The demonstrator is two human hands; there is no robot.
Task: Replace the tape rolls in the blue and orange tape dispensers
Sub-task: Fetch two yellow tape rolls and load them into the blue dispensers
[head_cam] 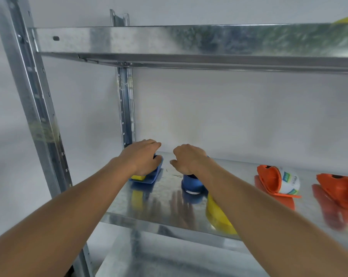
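On a metal shelf [169, 198], my left hand [144, 156] grips a blue tape dispenser [151, 177] that holds a yellow tape roll [138, 177]. My right hand [187, 158] reaches over a second blue dispenser [192, 183], fingers curled above it; whether they grip it is hidden. A loose yellow tape roll [219, 216] lies near the shelf's front edge, partly under my right forearm. To the right an orange dispenser [269, 181] carries a white labelled roll [291, 182]. Another orange dispenser [339, 189] sits at the far right.
An upper metal shelf [189, 41] overhangs the work area. Steel uprights stand at the left [35, 116] and back [126, 104]. A white wall lies behind. Something yellow [347, 20] shows on the upper shelf at the top right.
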